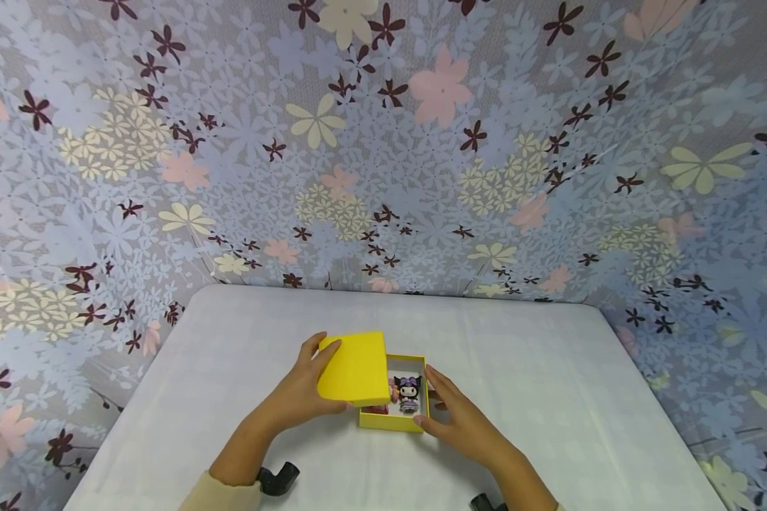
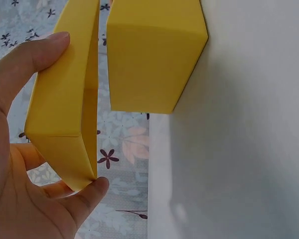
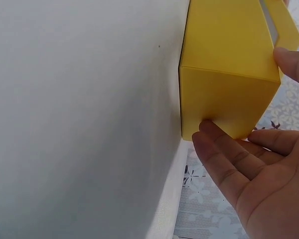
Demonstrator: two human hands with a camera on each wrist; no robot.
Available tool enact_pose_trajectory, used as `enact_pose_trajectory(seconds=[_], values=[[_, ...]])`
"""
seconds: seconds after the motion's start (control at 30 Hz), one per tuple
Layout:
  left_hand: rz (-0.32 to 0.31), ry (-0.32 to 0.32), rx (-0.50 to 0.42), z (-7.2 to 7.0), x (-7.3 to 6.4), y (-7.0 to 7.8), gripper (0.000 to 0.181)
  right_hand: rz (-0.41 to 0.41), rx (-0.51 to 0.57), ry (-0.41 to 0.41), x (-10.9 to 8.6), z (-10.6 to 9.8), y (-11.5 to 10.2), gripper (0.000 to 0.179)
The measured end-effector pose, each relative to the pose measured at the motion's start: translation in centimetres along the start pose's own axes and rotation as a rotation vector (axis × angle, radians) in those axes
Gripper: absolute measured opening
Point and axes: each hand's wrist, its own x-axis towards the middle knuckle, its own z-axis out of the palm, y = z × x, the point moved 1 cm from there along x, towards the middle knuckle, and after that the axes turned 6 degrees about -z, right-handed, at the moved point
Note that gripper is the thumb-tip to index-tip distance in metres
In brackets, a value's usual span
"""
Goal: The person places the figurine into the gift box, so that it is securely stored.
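My left hand [image 1: 299, 394] grips a yellow box lid [image 1: 356, 369], thumb on its near side and fingers along its far edge. The lid is raised and tilted over the left part of a yellow box [image 1: 391, 424]; a gap between them shows in the left wrist view. The right hand [image 1: 463, 424] holds the box's right end, thumb at the near rim corner and fingers against the side [image 3: 229, 99]. Inside stands a small black-hooded, white-faced figurine [image 1: 409, 392]. Beside it sits a pinkish-red item [image 1: 377, 409], mostly covered by the lid.
The box rests on a table with a white cloth [image 1: 262, 319]. Behind and beside the table hangs flower-patterned fabric [image 1: 383, 163]. Black camera mounts [image 1: 280, 480] sit at both wrists.
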Motion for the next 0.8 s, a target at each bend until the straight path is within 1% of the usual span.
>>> enact_pose_trajectory(seconds=[0.4,0.63,0.8], values=[[0.009,-0.035,0.017,1.0,-0.2,0.5,0.108,0.017,0.067,-0.011,0.0,0.0,-0.3,0.095],[0.047,-0.052,0.014,1.5,-0.1,1.0,0.11,0.036,0.088,-0.013,0.1,-0.2,-0.4,0.095],[0.055,-0.056,0.014,2.1,0.1,1.1,0.11,0.03,0.098,-0.019,0.1,-0.1,-0.2,0.094]])
